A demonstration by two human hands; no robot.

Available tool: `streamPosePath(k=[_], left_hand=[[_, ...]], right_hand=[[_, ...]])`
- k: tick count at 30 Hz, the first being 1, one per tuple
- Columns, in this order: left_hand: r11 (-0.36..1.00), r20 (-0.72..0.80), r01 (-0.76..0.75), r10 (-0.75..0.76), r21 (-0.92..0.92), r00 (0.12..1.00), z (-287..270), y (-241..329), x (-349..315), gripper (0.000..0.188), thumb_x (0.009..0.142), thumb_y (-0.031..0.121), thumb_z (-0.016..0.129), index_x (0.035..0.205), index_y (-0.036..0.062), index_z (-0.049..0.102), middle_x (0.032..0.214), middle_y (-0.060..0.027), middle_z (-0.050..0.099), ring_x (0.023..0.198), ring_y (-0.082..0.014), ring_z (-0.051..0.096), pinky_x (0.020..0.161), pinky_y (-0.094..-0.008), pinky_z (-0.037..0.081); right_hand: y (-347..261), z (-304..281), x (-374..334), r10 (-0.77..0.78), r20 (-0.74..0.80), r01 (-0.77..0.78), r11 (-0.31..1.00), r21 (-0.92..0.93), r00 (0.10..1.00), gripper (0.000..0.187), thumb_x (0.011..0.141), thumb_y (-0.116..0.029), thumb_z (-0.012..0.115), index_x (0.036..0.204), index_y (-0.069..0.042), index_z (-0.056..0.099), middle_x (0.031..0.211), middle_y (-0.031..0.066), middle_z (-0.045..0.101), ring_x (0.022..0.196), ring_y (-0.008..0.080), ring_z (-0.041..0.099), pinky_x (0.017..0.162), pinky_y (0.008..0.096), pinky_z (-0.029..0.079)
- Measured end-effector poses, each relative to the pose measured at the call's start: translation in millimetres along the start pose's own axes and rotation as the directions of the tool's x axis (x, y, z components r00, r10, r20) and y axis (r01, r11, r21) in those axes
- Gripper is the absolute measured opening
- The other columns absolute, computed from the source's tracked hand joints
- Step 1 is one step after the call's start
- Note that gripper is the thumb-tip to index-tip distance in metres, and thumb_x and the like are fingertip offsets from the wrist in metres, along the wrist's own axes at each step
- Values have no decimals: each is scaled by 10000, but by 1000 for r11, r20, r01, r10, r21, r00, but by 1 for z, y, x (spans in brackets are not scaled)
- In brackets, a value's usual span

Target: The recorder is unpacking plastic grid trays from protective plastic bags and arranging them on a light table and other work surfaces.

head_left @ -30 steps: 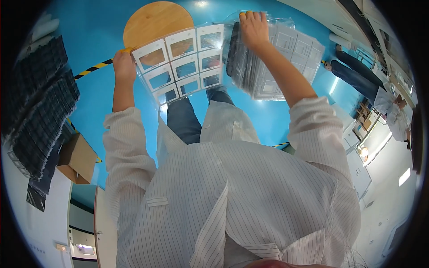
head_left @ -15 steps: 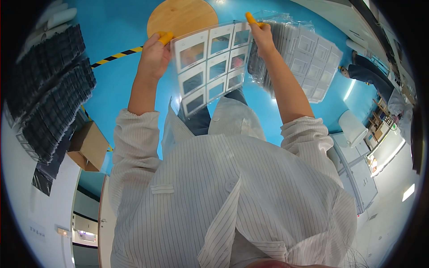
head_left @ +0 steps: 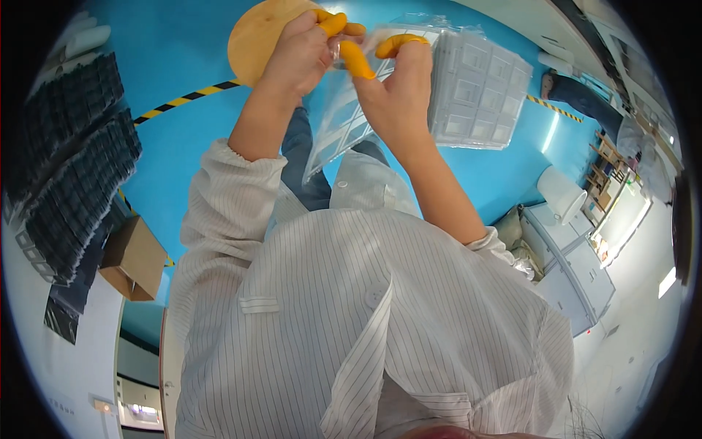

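A clear plastic pocket sheet (head_left: 344,121) with rows of white-framed windows hangs tilted in front of me, seen almost edge-on. My left hand (head_left: 300,58) is closed at its upper part, with yellow finger cots on the fingertips and something shiny and clear at the pinch. Close beside it, my right hand (head_left: 398,88), also in yellow finger cots, has its thumb and fingers around the sheet's upper area. The two hands almost meet. Just right of my right hand is a thick stack of similar clear sheets (head_left: 479,91) with square pockets.
A round wooden top (head_left: 256,40) stands beyond my left hand on the blue floor (head_left: 183,154). Dark bundled sheets (head_left: 80,175) and a cardboard box (head_left: 135,256) are at left. White cabinets (head_left: 567,256) stand at right; another person (head_left: 585,95) is at far right.
My hands have come together from the sheet's two sides, the right moving left and nearer. The sheet has turned from facing me to almost edge-on.
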State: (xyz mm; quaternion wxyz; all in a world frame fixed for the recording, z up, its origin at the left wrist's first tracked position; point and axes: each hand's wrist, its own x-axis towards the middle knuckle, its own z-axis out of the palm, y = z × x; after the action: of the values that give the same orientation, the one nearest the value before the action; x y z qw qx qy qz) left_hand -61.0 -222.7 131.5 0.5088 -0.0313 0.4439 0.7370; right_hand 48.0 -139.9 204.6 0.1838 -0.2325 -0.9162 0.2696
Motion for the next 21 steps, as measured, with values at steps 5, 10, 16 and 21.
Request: streamPosePath(k=[5,10,16,21], left_hand=[[996,132,-66,74,-63,989,56,2,-5,171,817,-57,324,979,-67,379,1004,-252,522,849,-327,617,664,-321,551],[976,-22,-60,66,209,998,21,-21,6,198,792,-78,332,989,-87,351,986,-258,521,819,-350,626,640,-337,557],[810,-242,80,78,580,967,-22,-57,-5,217,767,-33,405,974,-88,371,909,-237,559,811,-334,629,657,-356,544],[125,-173,130,451,984,876,-76,-110,-20,281,760,69,514,983,-66,410,870,-260,578,850,-396,587,740,-429,478]], right_hand=[[6,-37,-16,247,-79,-253,964,-85,966,199,781,-154,604,792,4,483,678,118,534,606,267,523,546,345,412],[27,-93,-38,332,-277,-370,924,-97,902,135,783,-89,559,751,22,488,636,123,546,546,193,532,500,314,409],[60,-141,-77,470,-391,-434,882,181,792,104,825,-68,521,783,25,506,669,48,545,572,72,474,515,203,392],[99,-181,-116,369,-396,-409,912,-19,841,100,828,-57,514,798,38,504,691,78,568,614,106,557,549,215,440]])
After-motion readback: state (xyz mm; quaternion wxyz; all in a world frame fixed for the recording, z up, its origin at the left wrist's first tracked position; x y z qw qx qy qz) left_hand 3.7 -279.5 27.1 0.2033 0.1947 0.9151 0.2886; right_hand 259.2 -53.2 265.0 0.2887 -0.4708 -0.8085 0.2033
